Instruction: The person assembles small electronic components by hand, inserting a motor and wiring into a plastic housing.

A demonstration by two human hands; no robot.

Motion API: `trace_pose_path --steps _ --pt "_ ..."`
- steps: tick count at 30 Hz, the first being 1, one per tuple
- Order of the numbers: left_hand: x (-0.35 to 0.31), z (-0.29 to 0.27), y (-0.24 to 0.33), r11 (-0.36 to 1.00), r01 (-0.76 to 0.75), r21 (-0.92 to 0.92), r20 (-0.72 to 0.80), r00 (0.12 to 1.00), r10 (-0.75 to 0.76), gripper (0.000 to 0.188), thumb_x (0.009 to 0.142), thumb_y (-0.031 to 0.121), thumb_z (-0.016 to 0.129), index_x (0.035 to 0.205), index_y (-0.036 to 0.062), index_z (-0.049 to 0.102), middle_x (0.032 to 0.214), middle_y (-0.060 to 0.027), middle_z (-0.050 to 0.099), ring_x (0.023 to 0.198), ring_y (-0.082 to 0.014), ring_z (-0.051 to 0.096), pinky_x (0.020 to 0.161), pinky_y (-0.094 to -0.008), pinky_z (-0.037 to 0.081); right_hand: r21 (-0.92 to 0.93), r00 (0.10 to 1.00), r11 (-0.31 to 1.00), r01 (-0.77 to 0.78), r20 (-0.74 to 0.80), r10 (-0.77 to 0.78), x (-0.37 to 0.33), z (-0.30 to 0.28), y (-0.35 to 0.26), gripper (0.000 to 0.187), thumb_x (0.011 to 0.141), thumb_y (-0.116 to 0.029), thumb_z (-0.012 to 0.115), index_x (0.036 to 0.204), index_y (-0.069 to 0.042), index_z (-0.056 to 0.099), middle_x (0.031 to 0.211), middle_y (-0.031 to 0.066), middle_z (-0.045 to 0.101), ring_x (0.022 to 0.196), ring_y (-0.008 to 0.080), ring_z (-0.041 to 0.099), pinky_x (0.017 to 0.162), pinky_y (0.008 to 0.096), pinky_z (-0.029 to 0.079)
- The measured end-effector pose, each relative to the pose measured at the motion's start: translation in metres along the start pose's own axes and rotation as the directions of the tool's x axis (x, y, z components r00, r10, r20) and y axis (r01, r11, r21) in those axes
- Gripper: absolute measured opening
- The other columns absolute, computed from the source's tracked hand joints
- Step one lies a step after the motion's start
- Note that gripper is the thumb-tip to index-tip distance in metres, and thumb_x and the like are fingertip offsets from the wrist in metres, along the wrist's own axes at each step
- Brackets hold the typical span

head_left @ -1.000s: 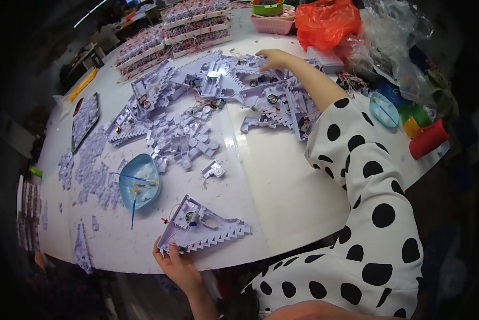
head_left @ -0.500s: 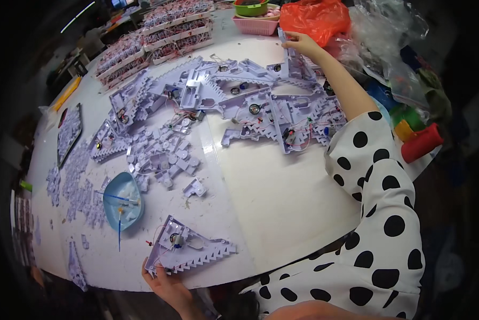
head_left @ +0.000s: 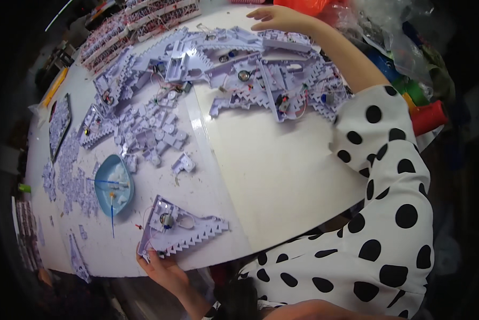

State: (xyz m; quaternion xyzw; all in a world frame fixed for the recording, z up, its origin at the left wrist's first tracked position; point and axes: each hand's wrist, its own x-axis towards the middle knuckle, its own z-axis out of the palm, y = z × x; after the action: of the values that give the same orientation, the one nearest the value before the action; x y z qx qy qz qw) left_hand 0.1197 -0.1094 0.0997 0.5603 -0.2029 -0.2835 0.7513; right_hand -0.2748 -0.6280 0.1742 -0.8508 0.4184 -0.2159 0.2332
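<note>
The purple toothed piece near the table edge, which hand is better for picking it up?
Probably the left hand: it already touches the near corner of the purple toothed piece. The right hand is stretched far across the table, over the pile of purple parts.

Left hand [head_left: 162, 269] at the near edge of the table [head_left: 282, 176], fingers curled; right arm stretched to the far edge, hand [head_left: 279, 17] flat, palm down.

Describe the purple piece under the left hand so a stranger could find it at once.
Start at the white table and go to its near edge, right of the blue bowl. There the left hand pins a lilac wedge-shaped shell. Unlike the heaped shells far across, it lies alone, open side up, with a small motor and wires inside.
</note>
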Motion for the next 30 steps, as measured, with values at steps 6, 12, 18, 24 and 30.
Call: trace_pose_path --steps 6,12,18,24,30 --pt "0.007 0.022 -0.013 0.995 0.053 -0.086 0.169 0.985 -0.038 0.035 0.102 0.01 0.058 0.134 0.0038 0.045 0.119 -0.0113 0.063 0.109 -0.0187 0.062 0.091 -0.0324 0.051 -0.411 0.95 0.902 -0.133 0.208 0.235 -0.175 -0.062 -0.082 0.086 0.075 -0.047 0.084 0.144 -0.005 0.053 0.138 0.0182 0.059 0.128 0.0294 0.056 0.109 0.039 0.043" --pt "0.012 0.013 -0.016 0.996 0.04 -0.084 0.185 0.982 -0.024 0.033 0.102 0.009 0.057 0.133 0.0043 0.045 0.121 -0.0128 0.062 0.108 -0.0211 0.063 0.09 -0.0352 0.052 -0.371 0.885 0.861 -0.348 0.172 0.432 -0.176 -0.044 -0.032 0.091 0.071 -0.052 0.086 0.138 0.001 0.056 0.135 0.0186 0.062 0.122 0.0261 0.059 0.102 0.0345 0.046" --pt "0.019 0.009 -0.028 0.985 0.005 -0.174 0.252 0.967 0.04 0.035 0.101 0.008 0.06 0.132 0.0028 0.045 0.125 -0.015 0.061 0.11 -0.0222 0.063 0.091 -0.0378 0.054 -0.259 0.937 0.905 -0.338 0.003 0.351 -0.199 -0.064 -0.036 0.055 0.085 -0.042 0.078 0.122 -0.002 0.069 0.108 0.0058 0.071 0.101 0.0134 0.061 0.092 0.0285 0.045" --pt "0.018 0.007 -0.028 0.986 -0.028 -0.162 0.221 0.973 0.064 0.034 0.102 0.007 0.059 0.132 0.002 0.046 0.119 -0.0136 0.062 0.106 -0.0213 0.064 0.089 -0.0375 0.054 -0.247 0.806 0.787 -0.565 0.041 0.591 -0.223 -0.08 -0.022 0.05 0.085 -0.047 0.077 0.112 -0.006 0.068 0.096 -0.001 0.065 0.088 0.011 0.057 0.079 0.03 0.045" --pt "0.014 0.012 -0.024 0.987 -0.026 -0.162 0.227 0.972 0.062 0.034 0.101 0.008 0.059 0.132 0.0013 0.046 0.118 -0.0122 0.062 0.103 -0.0191 0.064 0.084 -0.034 0.056 -0.267 0.735 0.749 -0.607 0.172 0.656 -0.236 -0.075 -0.021 0.046 0.079 -0.047 0.082 0.103 -0.009 0.071 0.096 0.0002 0.061 0.089 0.0122 0.054 0.074 0.0326 0.048"
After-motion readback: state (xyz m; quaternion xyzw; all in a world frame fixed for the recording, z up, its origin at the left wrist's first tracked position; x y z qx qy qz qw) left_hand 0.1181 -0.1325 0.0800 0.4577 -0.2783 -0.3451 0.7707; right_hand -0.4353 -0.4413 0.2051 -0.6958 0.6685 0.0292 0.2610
